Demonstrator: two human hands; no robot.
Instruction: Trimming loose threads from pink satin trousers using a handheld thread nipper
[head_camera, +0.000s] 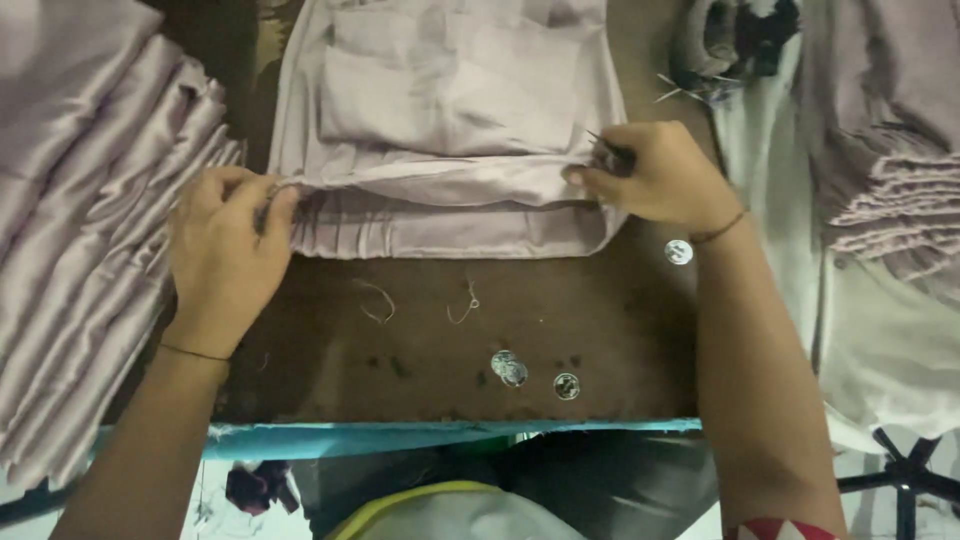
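The left hand (225, 255) pinches the folded lilac cloth (450, 150) at its nine o'clock corner; the right hand (655, 178), at three o'clock, grips the edge, fingers closed. Fold looks partly done; loose threads (375, 300) remain on the table (600, 320).

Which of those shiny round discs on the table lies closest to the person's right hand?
The lone silver disc just beside the right hand, at the wrist. The other discs lie together near the table's front edge, well away from both hands.

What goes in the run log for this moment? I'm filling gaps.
left hand: pinching pale lilac garment edge | right hand: pinching opposite edge, small dark tool in fingers | brown table: loose threads, coins
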